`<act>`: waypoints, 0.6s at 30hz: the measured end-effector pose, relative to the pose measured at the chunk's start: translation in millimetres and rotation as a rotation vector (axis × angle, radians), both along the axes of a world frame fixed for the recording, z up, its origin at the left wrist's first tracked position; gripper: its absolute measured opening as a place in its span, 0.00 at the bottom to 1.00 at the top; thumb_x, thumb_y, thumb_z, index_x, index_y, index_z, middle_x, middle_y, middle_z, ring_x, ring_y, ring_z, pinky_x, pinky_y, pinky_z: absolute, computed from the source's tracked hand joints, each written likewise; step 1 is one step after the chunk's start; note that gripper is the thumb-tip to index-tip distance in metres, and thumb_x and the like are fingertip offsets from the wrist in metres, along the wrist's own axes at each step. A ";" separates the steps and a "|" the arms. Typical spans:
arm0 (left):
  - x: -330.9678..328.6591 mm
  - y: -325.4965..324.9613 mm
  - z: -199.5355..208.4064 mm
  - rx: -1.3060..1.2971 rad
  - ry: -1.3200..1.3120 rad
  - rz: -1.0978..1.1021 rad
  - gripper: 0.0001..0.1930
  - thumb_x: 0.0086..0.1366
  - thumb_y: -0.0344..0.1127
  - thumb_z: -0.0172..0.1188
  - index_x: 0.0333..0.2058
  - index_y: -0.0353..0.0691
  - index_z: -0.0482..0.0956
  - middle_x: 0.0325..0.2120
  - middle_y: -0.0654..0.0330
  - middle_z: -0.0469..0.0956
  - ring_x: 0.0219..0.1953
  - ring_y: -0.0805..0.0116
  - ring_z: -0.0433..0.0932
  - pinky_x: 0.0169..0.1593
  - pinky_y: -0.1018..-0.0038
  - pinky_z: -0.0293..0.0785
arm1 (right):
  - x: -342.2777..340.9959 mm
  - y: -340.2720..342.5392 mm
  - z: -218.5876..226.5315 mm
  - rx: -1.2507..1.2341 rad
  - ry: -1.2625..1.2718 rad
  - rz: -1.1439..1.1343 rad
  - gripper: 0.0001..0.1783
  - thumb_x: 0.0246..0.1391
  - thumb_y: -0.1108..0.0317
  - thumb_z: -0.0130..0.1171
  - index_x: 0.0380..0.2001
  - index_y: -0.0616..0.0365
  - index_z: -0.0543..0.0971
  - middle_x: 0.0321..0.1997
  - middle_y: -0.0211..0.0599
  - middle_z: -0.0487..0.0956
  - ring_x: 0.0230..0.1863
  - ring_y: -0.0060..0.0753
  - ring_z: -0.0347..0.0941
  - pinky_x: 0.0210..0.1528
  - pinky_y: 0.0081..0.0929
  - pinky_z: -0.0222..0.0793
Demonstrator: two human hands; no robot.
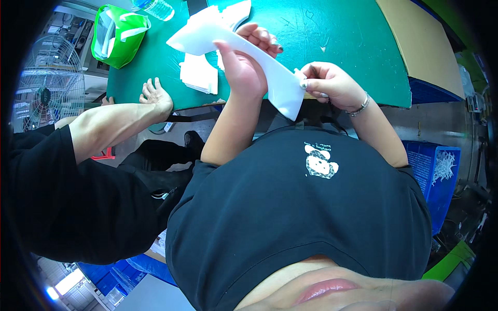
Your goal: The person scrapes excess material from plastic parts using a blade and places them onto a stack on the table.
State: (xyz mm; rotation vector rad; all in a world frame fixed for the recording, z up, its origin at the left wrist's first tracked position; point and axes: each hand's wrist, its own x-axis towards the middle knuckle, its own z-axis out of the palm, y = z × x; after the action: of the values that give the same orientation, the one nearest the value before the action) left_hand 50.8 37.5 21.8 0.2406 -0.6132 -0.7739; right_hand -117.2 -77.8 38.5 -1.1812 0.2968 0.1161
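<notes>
A glossy white curved sheet piece [277, 75] is held over the near edge of the green table. My left hand [243, 72] grips its middle, the thumb on one side and the fingers curled past its far edge. At the piece's right edge my right hand [332, 85] pinches with thumb and forefinger; a small white bit shows at the fingertips, too small to name. More white sheet pieces [199, 75] lie piled on the table, just left of and beyond my left hand, partly hidden by the held piece.
Another person's hand [155, 97] rests on the green table's [332, 31] near-left edge. A bright green bag [122, 36] and a clear bottle [155, 8] stand at the far left. Cardboard [423, 46] borders the right side. A blue crate [433, 181] with white scraps is at my right.
</notes>
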 end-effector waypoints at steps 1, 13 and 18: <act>-3.2 1.1 0.3 0.180 -0.108 0.070 0.35 0.65 0.68 0.41 0.51 0.39 0.68 0.34 0.58 0.73 0.36 0.65 0.72 0.43 0.67 0.69 | -1.7 -3.3 -0.7 -0.115 -0.041 -0.048 0.11 0.55 0.64 0.62 0.34 0.59 0.75 0.27 0.21 0.71 0.21 0.06 0.57 0.20 0.09 0.51; -36.7 17.8 17.1 0.690 -0.743 0.491 0.17 0.72 0.32 0.41 0.56 0.34 0.69 0.53 0.61 0.73 0.33 0.84 0.66 0.38 0.85 0.64 | -7.0 4.5 18.5 -0.724 -0.316 -0.171 0.14 0.51 0.63 0.64 0.33 0.62 0.74 0.25 0.26 0.67 0.27 0.17 0.59 0.30 0.18 0.60; -36.8 20.3 27.0 0.614 -0.883 0.456 0.17 0.72 0.30 0.41 0.56 0.33 0.69 0.53 0.57 0.73 0.45 0.78 0.72 0.48 0.82 0.67 | -7.4 1.5 20.0 -0.802 -0.351 -0.057 0.21 0.47 0.56 0.66 0.32 0.62 0.72 0.24 0.28 0.66 0.26 0.21 0.59 0.28 0.21 0.60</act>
State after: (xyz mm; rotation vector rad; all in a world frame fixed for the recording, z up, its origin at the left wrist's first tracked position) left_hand 14.1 57.8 48.8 1.2867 -1.0819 -0.3585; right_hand -124.6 -76.4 58.5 -1.9520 0.0553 -0.2880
